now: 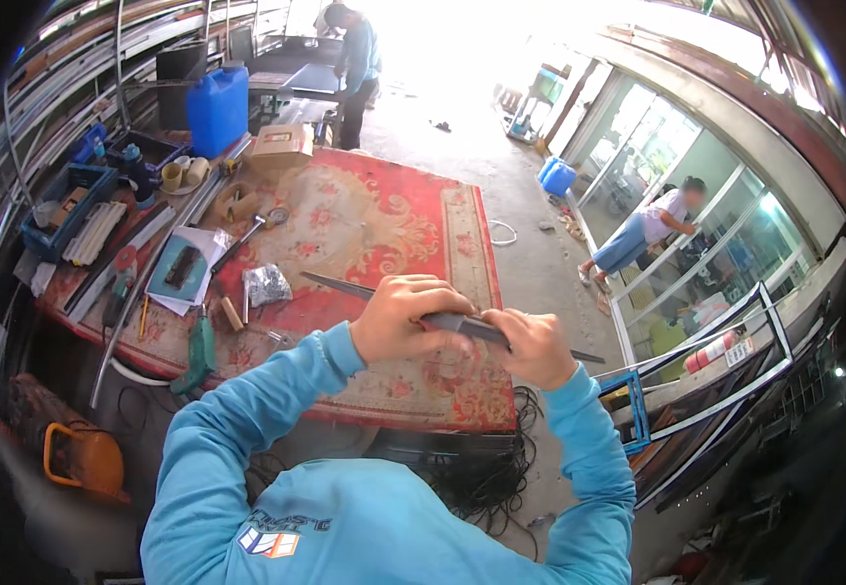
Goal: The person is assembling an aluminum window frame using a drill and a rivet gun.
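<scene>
My left hand (411,317) and my right hand (537,348) are raised over the near right part of the table, closed around a long, thin dark grey profile strip (467,328). The strip lies slantwise, its far left end tapering beyond my left hand and its other end sticking out past my right wrist. Between the hands a thicker section shows. My fingers hide part of it, so its exact shape cannot be told. Beneath is a table covered with a red patterned carpet (364,205).
On the table's left lie a green power drill (196,359), a clear bag of small parts (267,285), papers (210,244) and a cardboard box (281,143). A blue jerrycan (218,109) stands behind. Black cables (515,468) hang near the right corner. Two people (357,68) (659,219) are farther off.
</scene>
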Available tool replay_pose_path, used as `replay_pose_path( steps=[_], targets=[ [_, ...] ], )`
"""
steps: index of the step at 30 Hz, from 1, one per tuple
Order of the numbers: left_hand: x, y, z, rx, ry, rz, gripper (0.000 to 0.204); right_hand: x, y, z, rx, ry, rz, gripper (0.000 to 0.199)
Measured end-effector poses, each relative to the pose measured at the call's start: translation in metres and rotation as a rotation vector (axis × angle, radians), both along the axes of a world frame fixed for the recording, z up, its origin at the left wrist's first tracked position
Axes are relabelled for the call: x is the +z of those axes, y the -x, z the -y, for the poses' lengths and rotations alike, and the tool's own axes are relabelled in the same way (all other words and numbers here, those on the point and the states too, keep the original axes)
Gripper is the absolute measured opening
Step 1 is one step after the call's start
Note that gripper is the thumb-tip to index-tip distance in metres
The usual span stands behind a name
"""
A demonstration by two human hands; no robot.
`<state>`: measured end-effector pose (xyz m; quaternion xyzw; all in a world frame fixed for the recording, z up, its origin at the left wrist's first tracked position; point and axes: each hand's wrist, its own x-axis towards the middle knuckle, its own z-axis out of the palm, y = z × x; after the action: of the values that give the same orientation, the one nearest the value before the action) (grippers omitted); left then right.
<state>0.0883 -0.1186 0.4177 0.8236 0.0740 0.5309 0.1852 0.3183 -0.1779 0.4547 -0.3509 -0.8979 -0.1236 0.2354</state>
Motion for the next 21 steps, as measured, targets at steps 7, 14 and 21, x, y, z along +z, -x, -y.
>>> replay_pose_path(
  steps=[7, 14, 21],
  targets=[
    [-0.014, 0.022, 0.018, -0.044, 0.151, 0.196, 0.037, -0.004, 0.010, -0.003, -0.018, 0.031, 0.015, 0.034],
    [-0.020, 0.032, 0.031, 0.071, 0.036, 0.302, 0.032, -0.006, 0.025, -0.006, 0.010, 0.029, 0.056, 0.035],
    [-0.031, 0.041, 0.053, 0.165, 0.073, 0.375, 0.030, -0.013, 0.042, -0.002, -0.002, 0.012, 0.067, 0.037]
  ],
)
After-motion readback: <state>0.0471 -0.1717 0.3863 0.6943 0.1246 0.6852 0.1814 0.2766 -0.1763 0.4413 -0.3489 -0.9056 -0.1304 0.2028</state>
